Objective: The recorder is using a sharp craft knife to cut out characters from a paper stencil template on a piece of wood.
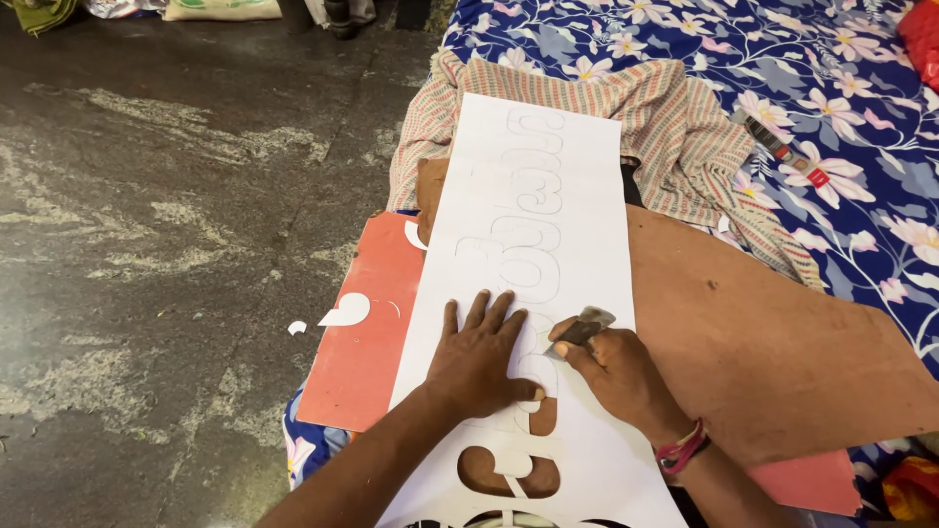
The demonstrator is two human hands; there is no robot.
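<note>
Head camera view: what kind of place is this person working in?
Probably a home or small workshop corner, not a factory. A wooden board lies across a bed with a floral sheet, beside a worn concrete floor. The left hand presses a white sheet while the right hand cuts it.

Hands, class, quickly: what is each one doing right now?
Left hand: open, flat, pressing on the white stencil sheet.
Right hand: closed around a small cutting knife, its tip on the sheet.
</note>
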